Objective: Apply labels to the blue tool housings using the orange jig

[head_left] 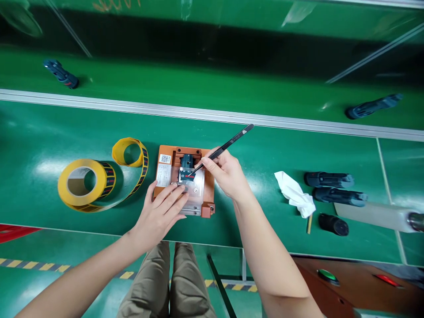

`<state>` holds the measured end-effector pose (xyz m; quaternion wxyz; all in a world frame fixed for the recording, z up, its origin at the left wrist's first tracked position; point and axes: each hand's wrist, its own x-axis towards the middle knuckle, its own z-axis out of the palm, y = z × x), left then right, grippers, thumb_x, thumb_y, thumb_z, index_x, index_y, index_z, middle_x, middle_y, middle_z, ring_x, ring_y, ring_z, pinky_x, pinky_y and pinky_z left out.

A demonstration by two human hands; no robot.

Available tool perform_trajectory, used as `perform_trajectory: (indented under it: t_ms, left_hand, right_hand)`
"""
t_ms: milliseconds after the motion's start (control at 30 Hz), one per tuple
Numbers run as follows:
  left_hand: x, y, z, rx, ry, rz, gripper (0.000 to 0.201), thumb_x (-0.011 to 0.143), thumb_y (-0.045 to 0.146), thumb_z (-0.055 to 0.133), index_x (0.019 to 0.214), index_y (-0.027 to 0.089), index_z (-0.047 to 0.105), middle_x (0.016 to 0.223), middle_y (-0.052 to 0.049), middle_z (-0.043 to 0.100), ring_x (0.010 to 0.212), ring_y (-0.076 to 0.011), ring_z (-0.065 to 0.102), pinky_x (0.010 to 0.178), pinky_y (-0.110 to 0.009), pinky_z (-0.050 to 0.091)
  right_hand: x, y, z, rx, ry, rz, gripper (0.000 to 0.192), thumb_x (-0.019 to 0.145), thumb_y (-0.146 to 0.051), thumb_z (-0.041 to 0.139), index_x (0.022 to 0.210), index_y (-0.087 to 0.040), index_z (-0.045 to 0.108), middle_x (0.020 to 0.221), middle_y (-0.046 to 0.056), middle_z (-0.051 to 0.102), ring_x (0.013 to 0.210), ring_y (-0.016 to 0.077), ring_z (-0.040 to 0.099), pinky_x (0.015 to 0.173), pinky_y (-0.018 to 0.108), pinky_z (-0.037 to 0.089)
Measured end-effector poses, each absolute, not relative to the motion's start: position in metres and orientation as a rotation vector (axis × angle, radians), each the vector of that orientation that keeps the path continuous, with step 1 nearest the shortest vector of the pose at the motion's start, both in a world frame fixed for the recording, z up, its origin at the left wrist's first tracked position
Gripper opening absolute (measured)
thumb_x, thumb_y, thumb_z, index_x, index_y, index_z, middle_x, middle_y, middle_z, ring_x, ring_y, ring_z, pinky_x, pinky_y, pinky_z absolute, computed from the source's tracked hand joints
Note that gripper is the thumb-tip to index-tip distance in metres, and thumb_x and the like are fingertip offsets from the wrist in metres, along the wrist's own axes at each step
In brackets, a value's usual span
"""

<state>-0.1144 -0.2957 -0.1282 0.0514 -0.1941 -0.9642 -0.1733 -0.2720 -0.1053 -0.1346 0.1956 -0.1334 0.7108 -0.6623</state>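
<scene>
Resting in the recess of an orange fixture (165,176) at the centre of the green worktop (39,132), a small dark part (187,161) carries a red-and-black label (189,176) on its near face. The tip of a pair of black tweezers (228,143) meets that label from the 2 o'clock side; the tool's long axis runs from the label toward 2 o'clock, its free end rising over the worktop. The right hand (225,174) lies just beside the part at 3 o'clock and is the nearer hand, its grip closed on the tweezers' lower shaft, wrist bent and forearm entering from 5 o'clock. Whether the tweezer tips pinch the label cannot be told. The left hand (162,214) sits at 7 o'clock of the part, fingers extended and pressed flat on the clear plate (198,194) of the fixture, clamped on nothing. Outward at 9 o'clock lies a yellow label roll (84,183) with a loose loop of strip. At 3 o'clock, well apart, lie a white cloth (294,194) and three dark cylindrical housings (329,180). Beyond a metal rail (99,104) at 12 o'clock, two more housings rest on a further green surface.
</scene>
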Motion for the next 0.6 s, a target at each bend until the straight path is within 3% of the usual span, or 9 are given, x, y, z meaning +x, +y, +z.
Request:
perform_trajectory:
  t_ms: [167,333,467,600]
  left_hand:
    - [-0.126,-0.295,-0.119,-0.61,-3.014,-0.446,0.056,0.094,0.032,0.065,0.145,0.015,0.05,0.151,-0.011,0.054,0.131,-0.0278,0.053,0.125,-0.056,0.013]
    - [-0.136,-0.294,-0.112,-0.669,-3.078,-0.319,0.064,0.088,0.026,0.071,0.146,0.015,0.049,0.154,-0.01,0.05,0.122,-0.0315,0.056,0.116,-0.061,0.025]
    - [-0.137,-0.292,-0.107,-0.649,-3.12,-0.262,0.066,0.086,0.026,0.073,0.147,0.018,0.049,0.153,-0.009,0.05,0.12,-0.0322,0.057,0.109,-0.058,0.033]
    - [-0.141,-0.293,-0.106,-0.653,-3.152,-0.387,0.08,0.08,0.034,0.081,0.15,0.02,0.045,0.151,-0.012,0.053,0.123,-0.0353,0.054,0.111,-0.059,0.03]
  right_hand:
    - [-0.272,-0.104,-0.135,-0.37,1.99,-1.857,0.025,0.093,-0.047,0.066,0.095,-0.023,0.058,0.087,0.002,0.075,0.083,0.0188,0.073,0.077,0.033,0.056]
    - [-0.272,-0.105,-0.133,-0.38,2.036,-1.827,0.026,0.093,-0.047,0.066,0.096,-0.022,0.059,0.087,0.002,0.075,0.082,0.0184,0.073,0.075,0.032,0.056]
    - [-0.271,-0.107,-0.132,-0.349,2.063,-1.808,0.027,0.091,-0.046,0.068,0.096,-0.021,0.061,0.088,0.003,0.076,0.083,0.0185,0.074,0.076,0.033,0.057]
    - [-0.27,-0.101,-0.128,-0.131,1.943,-2.103,0.028,0.088,-0.047,0.071,0.094,-0.022,0.059,0.084,0.001,0.075,0.081,0.0186,0.075,0.078,0.036,0.06]
